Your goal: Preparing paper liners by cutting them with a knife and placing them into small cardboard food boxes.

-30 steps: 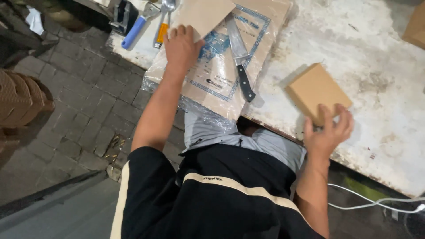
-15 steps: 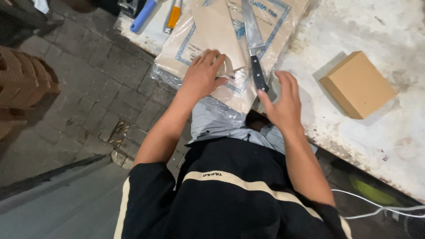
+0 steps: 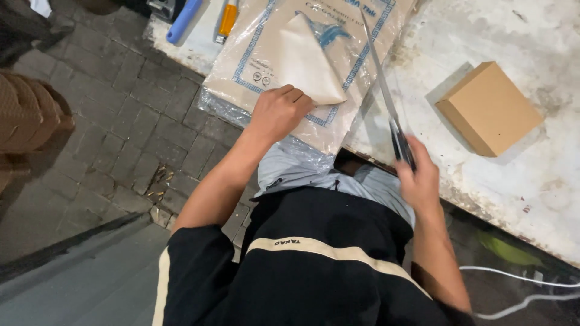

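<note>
left hand (image 3: 279,111) pinches a brown paper sheet (image 3: 308,60) on the plastic-wrapped stack (image 3: 254,57); right hand (image 3: 418,175) grips a knife (image 3: 386,99) (cardboard box (image 3: 489,108) nearby).

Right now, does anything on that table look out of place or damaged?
Yes. The plastic-wrapped sack hangs over the table edge, and a flap of paper is peeled up under the left hand. The right hand holds a long knife, its blade across the sack. The table's white surface is stained and worn.
</note>
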